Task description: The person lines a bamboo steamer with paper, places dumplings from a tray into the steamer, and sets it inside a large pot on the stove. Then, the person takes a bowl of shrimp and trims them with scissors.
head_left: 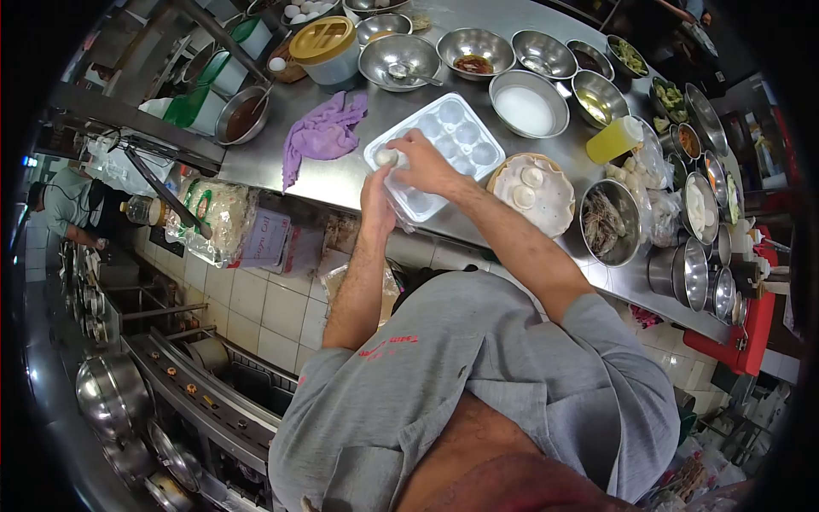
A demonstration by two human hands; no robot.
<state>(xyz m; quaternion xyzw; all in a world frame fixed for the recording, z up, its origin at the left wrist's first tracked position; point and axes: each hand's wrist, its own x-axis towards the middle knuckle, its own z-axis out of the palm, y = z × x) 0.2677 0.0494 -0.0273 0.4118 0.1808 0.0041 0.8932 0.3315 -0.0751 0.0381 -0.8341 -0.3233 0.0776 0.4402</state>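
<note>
A small white ball [386, 158], dough-like in look, sits between my fingertips over the left end of a white plastic tray [490, 156] with round hollows. My right hand [420, 164] reaches across the tray, its fingers bent and pinched at the ball. From below, my left hand [376, 201] comes up at the tray's near left edge, its fingertips closed against the ball. Clear plastic shows beside the left wrist. Right of the tray, a round shallow dish [554, 213] with a white floury inside holds two similar white pieces [528, 189].
A purple cloth [322, 136] lies left of the tray. Behind stand steel bowls, one with white powder [526, 109], and a yellow-lidded tub [327, 53]. A yellow bottle [614, 140] and a bowl of greyish food [608, 224] are rightward. Another person [72, 205] works far left.
</note>
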